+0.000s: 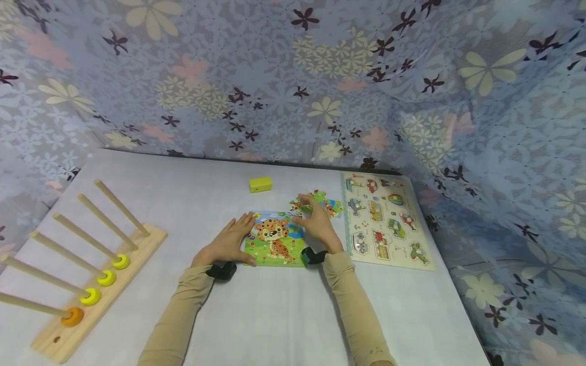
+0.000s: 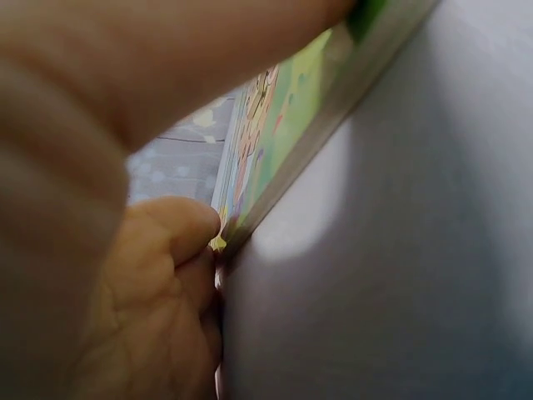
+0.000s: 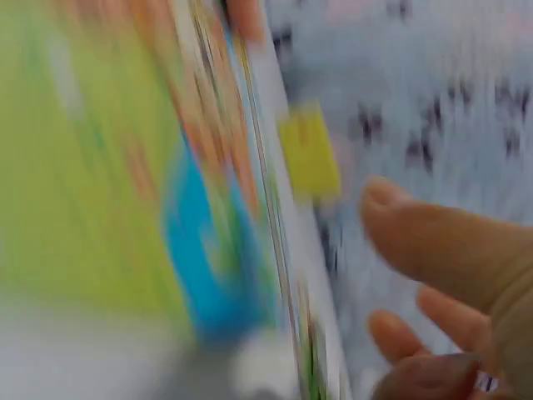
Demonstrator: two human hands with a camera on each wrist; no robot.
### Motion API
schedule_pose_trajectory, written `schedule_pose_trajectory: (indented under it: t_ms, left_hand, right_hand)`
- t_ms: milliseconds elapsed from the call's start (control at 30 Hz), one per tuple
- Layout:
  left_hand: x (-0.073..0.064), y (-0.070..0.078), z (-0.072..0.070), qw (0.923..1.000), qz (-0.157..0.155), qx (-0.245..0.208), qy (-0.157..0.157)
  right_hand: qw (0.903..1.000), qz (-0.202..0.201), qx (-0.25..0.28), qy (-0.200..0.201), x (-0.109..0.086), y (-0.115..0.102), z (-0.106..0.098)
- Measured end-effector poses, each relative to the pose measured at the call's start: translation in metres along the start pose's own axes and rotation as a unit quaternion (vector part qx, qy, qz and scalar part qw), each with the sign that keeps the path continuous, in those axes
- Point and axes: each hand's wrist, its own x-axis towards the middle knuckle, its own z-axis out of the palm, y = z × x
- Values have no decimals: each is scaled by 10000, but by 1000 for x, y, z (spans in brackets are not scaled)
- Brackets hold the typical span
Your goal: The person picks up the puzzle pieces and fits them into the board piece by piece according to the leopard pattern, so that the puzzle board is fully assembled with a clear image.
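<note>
A jigsaw puzzle board [image 1: 279, 249] with a spotted leopard cub on a green ground lies flat on the white table. My left hand [image 1: 224, 244] rests along its left side, fingers stretched toward the top corner and thumb at the bottom corner. The board's edge [image 2: 291, 167] shows between that thumb and the fingers in the left wrist view. Above the board's right side is my right hand [image 1: 319, 223], reaching toward loose puzzle pieces [image 1: 331, 207]. In the blurred right wrist view, its thumb [image 3: 433, 242] and fingers stand apart with nothing visible between them.
A yellow block [image 1: 260, 184] sits behind the board. To the right lies a pale picture board [image 1: 389, 223] with vehicle and toy shapes. At left stands a wooden peg rack [image 1: 105, 284] with yellow and orange rings. Flowered cloth [image 1: 274, 101] hangs behind the table.
</note>
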Motion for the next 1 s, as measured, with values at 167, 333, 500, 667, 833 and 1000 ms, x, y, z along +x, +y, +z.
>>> schedule_pose_trajectory:
  t_ms: [167,333,500,667,833,1000]
  left_hand:
    - [-1,-2,2,10000,3,-16,52]
    - [0,-3,4,10000,35,-37,73]
    - [1,-1,4,9999,71,-8,88]
    - [0,1,4,9999,88,-26,96]
    - [1,-1,3,9999,91,68,116]
    - [1,-2,2,10000,40,43,55]
  right_hand:
    - [9930,476,-87,1080,22,20,-22]
    - [9899,880,-345,1061,31,25,-31]
    - [9858,1107,-759,1012,38,26,-34]
    - [9848,1021,-922,1061,39,29,-33]
    - [9890,680,-536,1201,35,35,-33]
    - [9904,649,-100,1218,20,34,-35]
